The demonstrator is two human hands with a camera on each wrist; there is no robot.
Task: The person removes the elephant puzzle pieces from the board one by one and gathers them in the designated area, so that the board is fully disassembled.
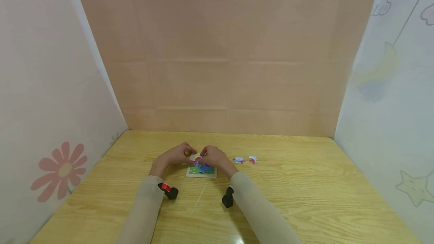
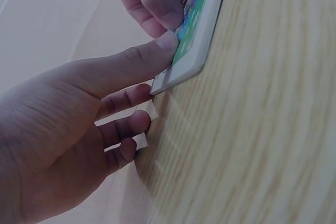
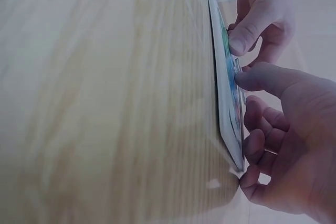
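Puzzle board: a small, thin, flat puzzle board (image 1: 201, 176) with a pale rim and rounded corners, lying on the wood-grained counter (image 1: 305, 191) between the two hands.
Near part of the picture: a green band dotted with whitish specks, bordered by the pale rim.
Middle of the picture: a bright blue shape with touches of red.
Far part of the picture: yellow and red patches beside white, partly covered by fingers.
Left hand: the left hand (image 1: 175, 154) pinches the board at its left side, thumb on the face, forefinger at the edge, the other fingers bent beyond it.
Right hand: the right hand (image 1: 214, 156) is bent over the right side, thumb touching the face; whether it grips a piece or the board, I cannot tell.
Loose pieces: right of the board, a whitish-blue piece (image 1: 239, 160) edged with pink, and near it a white piece (image 1: 252, 159) with a curved pinkish-red patch.
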